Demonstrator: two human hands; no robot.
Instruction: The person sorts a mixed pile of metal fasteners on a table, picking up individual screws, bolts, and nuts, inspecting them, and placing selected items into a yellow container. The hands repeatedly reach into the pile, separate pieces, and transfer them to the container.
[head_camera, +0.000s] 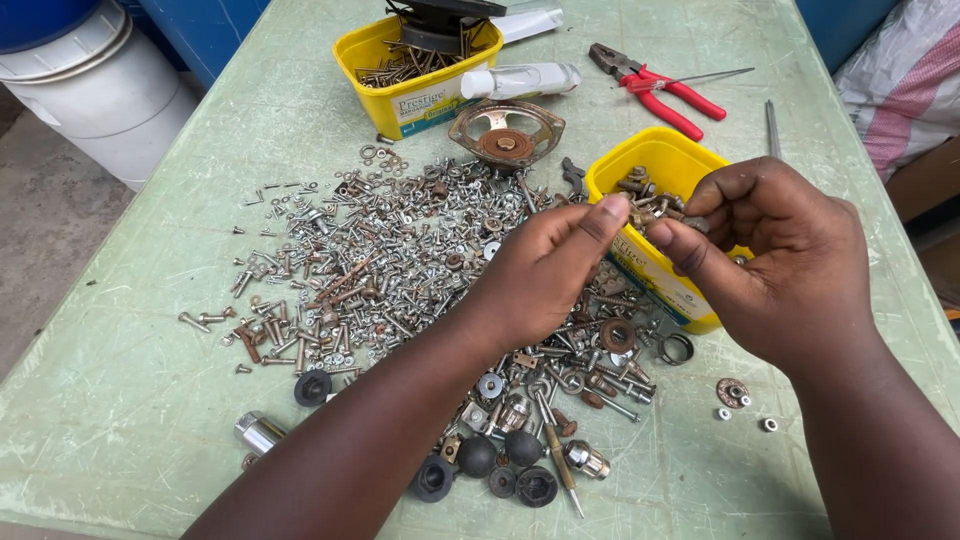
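Your left hand (545, 270) and right hand (775, 255) meet above the near yellow tub (655, 165), fingertips pressed toward each other on a small rusty metal part (645, 218). Each hand pinches it with thumb and forefinger; what kind of part it is you cannot make out, since the fingers cover most of it. Your right hand also hides the tub's right half and much of what lies in it, though a few brownish nuts show at the back.

Beneath it all lies the pale green worktop (150, 400), its near edge cut off by the frame. At top left a white bucket (95, 100) stands off the worktop, only partly in view. A wide heap of screws, nuts and washers (380, 250) spreads across the middle, and your left forearm crosses over its near part. A second yellow tub (400, 75) sits at the far edge, holding nails and a dark object cut off at the top. Just right of it rests a round rusty speaker frame (506, 132), then red-handled pliers (655, 85). Black rubber knobs (500, 460) sit near your left arm. A few washers (735, 395) lie apart near your right wrist.
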